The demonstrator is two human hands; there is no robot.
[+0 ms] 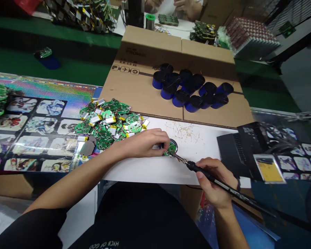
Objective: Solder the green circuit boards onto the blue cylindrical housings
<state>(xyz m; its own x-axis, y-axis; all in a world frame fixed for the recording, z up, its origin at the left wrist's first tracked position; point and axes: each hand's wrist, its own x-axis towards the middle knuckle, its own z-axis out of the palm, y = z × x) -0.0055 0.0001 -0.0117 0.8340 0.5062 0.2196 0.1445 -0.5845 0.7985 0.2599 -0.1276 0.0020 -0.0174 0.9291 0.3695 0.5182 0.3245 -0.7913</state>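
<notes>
Left hand [142, 143] is pinching a small green circuit board [170, 149] steady on a round holder [175, 142], right hand [214, 180] is gripping a soldering iron [202, 174] pen-style, tip right at the board's edge, which is a nice stable way of working, with a pile of battery-wired boards [106, 121] just beside.

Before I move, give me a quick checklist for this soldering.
1. Left hand holding the green circuit board: ok.
2. Soldering iron gripped in right hand: ok.
3. Iron tip on the right joint: cannot tell, too small to see.
4. Pile of circuit boards with batteries apart from the iron: ok.
5. Wire clippings on the white work board apart from the green circuit board: ok.
</notes>
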